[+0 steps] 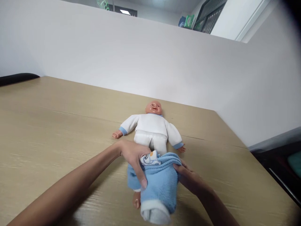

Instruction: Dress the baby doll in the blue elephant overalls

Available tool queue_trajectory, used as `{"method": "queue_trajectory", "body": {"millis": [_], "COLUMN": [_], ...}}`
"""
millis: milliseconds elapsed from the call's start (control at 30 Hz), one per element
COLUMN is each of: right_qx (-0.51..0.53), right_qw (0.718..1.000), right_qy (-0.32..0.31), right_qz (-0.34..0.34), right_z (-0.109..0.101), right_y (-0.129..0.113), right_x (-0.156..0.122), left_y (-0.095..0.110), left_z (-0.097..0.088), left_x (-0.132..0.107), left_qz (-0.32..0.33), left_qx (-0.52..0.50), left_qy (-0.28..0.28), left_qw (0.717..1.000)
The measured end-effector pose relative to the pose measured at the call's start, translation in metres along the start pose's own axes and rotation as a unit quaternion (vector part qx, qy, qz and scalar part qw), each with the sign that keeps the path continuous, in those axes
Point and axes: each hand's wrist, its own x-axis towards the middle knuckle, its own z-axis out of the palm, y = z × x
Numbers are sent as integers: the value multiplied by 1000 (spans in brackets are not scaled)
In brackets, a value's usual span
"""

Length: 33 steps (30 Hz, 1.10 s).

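Note:
A baby doll (151, 125) lies on its back on the table, head toward the wall, in a white top with blue cuffs. Blue doll pants (161, 182) with white hems are bunched around its lower legs. One bare foot (136, 200) sticks out of the left pant leg; the other foot is hidden inside the right one. My left hand (134, 157) grips the waistband on the left, its thumb over the blue cloth near a white printed patch. My right hand (188, 175) pinches the gathered waistband at the right, some of its fingers hidden behind the cloth.
The wooden table (58, 125) reaches back to a white partition wall (141, 56). A black chair-like edge (18, 78) shows at the far left. Dark furniture (279, 166) stands beyond the table's right edge. Over the wall, a green packet (188, 21) is visible.

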Motion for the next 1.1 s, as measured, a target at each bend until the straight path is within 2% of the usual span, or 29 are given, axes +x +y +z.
{"method": "queue_trajectory", "body": {"millis": [100,167,233,300,433,500,567,600,700,767,833,967,1033,1100], "right_qx": [-66,-80,-72,-63,-1,32,37,25,-24,-56,-81,-84,-69,-75], "right_qw": [992,973,956,963,996,999,998,997,982,974,980,984,981,975], "right_qy": [-107,-215,-284,-262,-82,-39,-45,-69,-179,-210,-159,40,111,169], "right_qz": [-11,-12,-1,2,-23,-21,-18,-26,-54,-63,-87,-153,-145,-125], "right_z": [8,14,17,17,15,19,26,30,40,45,47,51,57,70], "right_y": [-14,-24,-27,-22,-6,-4,-10,-15,-33,-43,-47,-41,-37,-32], "right_x": [-5,-11,-15,-15,-8,-5,-5,-7,-14,-20,-23,-24,-27,-36], "left_y": [-4,-3,-2,-2,-6,-9,-11,-11,-11,-10,-7,3,7,8], "left_z": [-2,-3,-4,-4,-4,-4,-3,-3,-1,0,1,3,6,10], "left_x": [1,3,3,2,0,0,1,1,1,0,-1,-1,1,4], "left_qz": [-16,2,23,28,16,19,24,23,15,18,27,43,37,19], "left_qx": [5,-6,-12,-19,-62,-93,-116,-121,-113,-115,-119,-109,-114,-102], "left_qy": [-14,-10,-23,-34,-27,-31,-49,-48,-5,20,22,18,44,94], "left_qw": [1000,1000,999,999,998,995,992,991,994,993,992,993,992,990]}}
